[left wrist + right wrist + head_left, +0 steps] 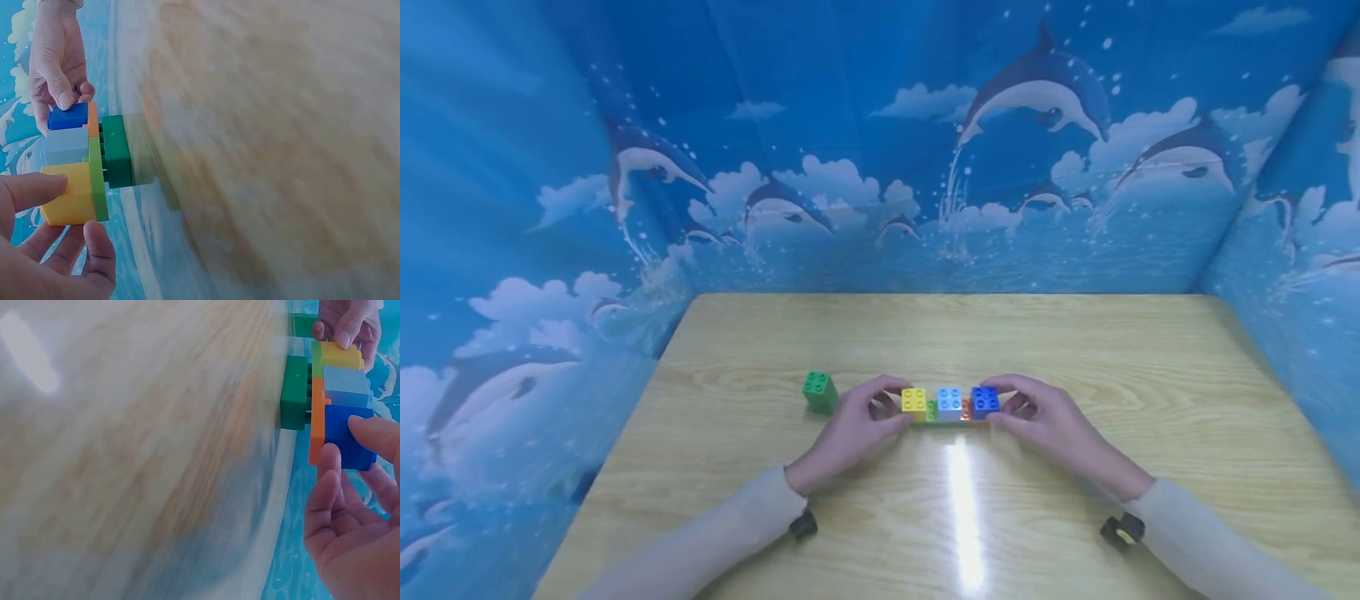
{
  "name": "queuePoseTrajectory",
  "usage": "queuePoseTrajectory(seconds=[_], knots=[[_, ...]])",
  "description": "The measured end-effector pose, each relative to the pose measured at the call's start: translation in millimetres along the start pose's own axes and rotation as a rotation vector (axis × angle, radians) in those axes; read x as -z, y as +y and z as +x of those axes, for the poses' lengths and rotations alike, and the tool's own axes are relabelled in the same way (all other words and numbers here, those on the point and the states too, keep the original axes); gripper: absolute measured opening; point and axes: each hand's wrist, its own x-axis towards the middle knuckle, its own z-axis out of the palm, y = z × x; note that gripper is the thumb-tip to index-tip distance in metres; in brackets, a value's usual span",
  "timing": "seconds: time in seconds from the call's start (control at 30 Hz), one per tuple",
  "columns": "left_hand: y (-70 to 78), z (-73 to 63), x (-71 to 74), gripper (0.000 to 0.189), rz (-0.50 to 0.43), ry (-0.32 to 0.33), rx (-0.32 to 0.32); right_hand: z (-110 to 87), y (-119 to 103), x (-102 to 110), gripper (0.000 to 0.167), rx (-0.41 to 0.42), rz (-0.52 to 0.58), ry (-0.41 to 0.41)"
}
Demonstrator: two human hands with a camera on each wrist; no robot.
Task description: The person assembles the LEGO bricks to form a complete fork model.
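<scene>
My left hand (859,421) pinches the yellow brick (913,403) between thumb and fingers. At the other end my right hand (1054,419) pinches the dark blue brick (985,402). Between them sits a light blue brick (949,404). All three stand in a row on a light green plate (97,187) and an orange plate (317,425), laid end to end. Under the joint of the plates is a dark green brick (294,394), hidden in the head view. Its studs show in a narrow gap below the plates in both wrist views.
A tall green brick (821,393) stands on the wooden table (760,333), just left of my left hand. Blue cloth walls with dolphins (1037,92) enclose the back and sides. A bright light reflection lies on the table in front of the bricks.
</scene>
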Motion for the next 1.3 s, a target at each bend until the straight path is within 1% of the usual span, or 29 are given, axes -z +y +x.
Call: queuePoseTrajectory(seconds=[0.17,0.3,0.43,0.57,0.7,0.87,1.0,1.13,1.3], knots=[[-1.2,2.8,0.8,0.043,0.004,-0.004,0.008,3.3,3.2,-0.8,0.047,-0.044,0.001,-0.008],[-0.3,5.7,1.5,0.043,0.020,-0.009,0.013,3.4,5.1,0.2,0.048,-0.046,0.010,-0.014],[-0.2,7.4,1.9,0.045,0.039,-0.016,-0.007,4.8,4.7,1.4,0.047,-0.032,-0.014,-0.024],[-0.4,9.1,-0.1,0.051,0.054,-0.030,-0.040,7.8,1.6,0.8,0.050,0.019,-0.058,-0.040],[0.5,11.0,-4.7,0.053,0.017,-0.047,-0.051,11.7,-2.4,-4.1,0.055,0.042,-0.050,-0.051],[1.1,12.6,-11.7,0.048,-0.070,-0.052,-0.069,16.9,-5.6,-12.8,0.048,0.025,0.024,-0.034],[1.1,14.4,-16.1,0.045,-0.115,-0.046,-0.092,20.7,-7.9,-19.0,0.046,0.023,0.076,-0.041],[1.7,17.3,-19.3,0.040,-0.131,-0.049,-0.097,22.3,-8.5,-22.7,0.045,0.006,0.100,-0.037],[2.1,20.3,-21.9,0.036,-0.128,-0.048,-0.072,22.1,-8.2,-23.6,0.041,-0.032,0.107,-0.019]])
